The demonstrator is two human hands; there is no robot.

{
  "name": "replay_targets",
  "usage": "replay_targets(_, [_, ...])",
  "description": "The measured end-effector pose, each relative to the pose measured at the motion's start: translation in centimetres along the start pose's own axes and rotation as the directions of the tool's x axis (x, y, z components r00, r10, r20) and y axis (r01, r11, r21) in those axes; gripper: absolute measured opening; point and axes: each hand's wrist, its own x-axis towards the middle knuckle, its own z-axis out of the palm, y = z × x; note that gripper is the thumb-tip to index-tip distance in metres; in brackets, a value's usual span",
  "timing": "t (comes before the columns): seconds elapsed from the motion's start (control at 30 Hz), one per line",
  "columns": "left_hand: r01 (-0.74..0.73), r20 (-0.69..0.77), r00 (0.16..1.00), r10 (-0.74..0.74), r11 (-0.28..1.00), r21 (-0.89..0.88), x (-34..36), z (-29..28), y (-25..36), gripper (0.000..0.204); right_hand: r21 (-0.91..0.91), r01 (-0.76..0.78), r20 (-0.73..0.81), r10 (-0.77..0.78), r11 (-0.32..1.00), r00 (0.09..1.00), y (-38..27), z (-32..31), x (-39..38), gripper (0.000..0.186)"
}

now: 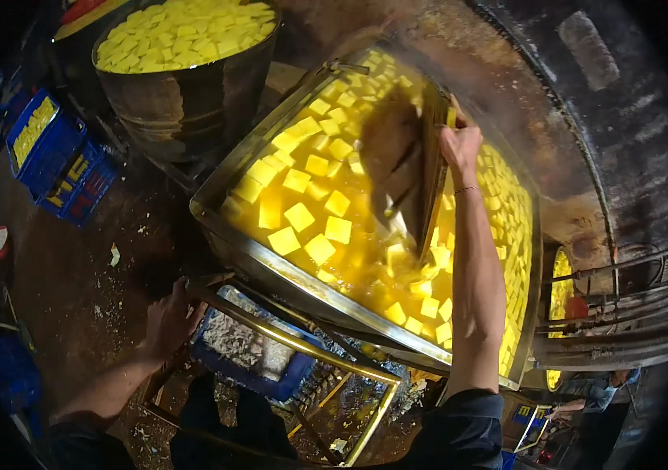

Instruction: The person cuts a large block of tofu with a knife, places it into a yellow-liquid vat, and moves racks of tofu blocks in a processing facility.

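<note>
A large metal-rimmed vat (334, 296) holds yellow tofu-like blocks (320, 249) in a yellow liquid. My right hand (461, 141) is closed on the upper edge of a dark flat board (432, 176), which stands tilted on edge in the liquid. Blocks lie on both sides of it, and its lower part is under the liquid. At the lower left, my left hand (173, 317) is curled at the corner of a brass-coloured metal frame (295, 338). Its fingertips are partly hidden there. Beneath the frame stands a blue crate (208, 359) with whitish crumbly stuff in it.
A dark round tub (181, 106) full of yellow blocks stands at the upper left. Stacked blue crates (63, 168) are further left. Metal pipes (624, 313) run at the right, near another person (596, 392). Scraps litter the dark floor (142, 243).
</note>
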Motion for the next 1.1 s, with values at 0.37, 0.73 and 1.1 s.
replay_targets(0.37, [-0.06, 0.083, 0.97, 0.228, 0.555, -0.83, 8.7, 3.1, 25.8, 0.058, 0.43, 0.108, 0.069, -0.152, 0.896, 0.986, -5.3, -25.5, -8.1, 0.07])
replay_targets(0.73, [0.555, 0.219, 0.827, 0.518, -0.69, -0.464, -2.0, 0.2, 30.5, 0.103, 0.152, 0.627, 0.403, -0.627, 0.764, 0.666, -24.0, -32.2, -43.8, 0.053])
replay_targets(1.1, [0.594, 0.404, 0.783, 0.473, -0.76, -0.262, -31.3, 3.4, 6.9, 0.092, -0.069, 0.595, 0.638, -0.423, 0.801, 0.643, -34.3, -23.5, -69.3, 0.059])
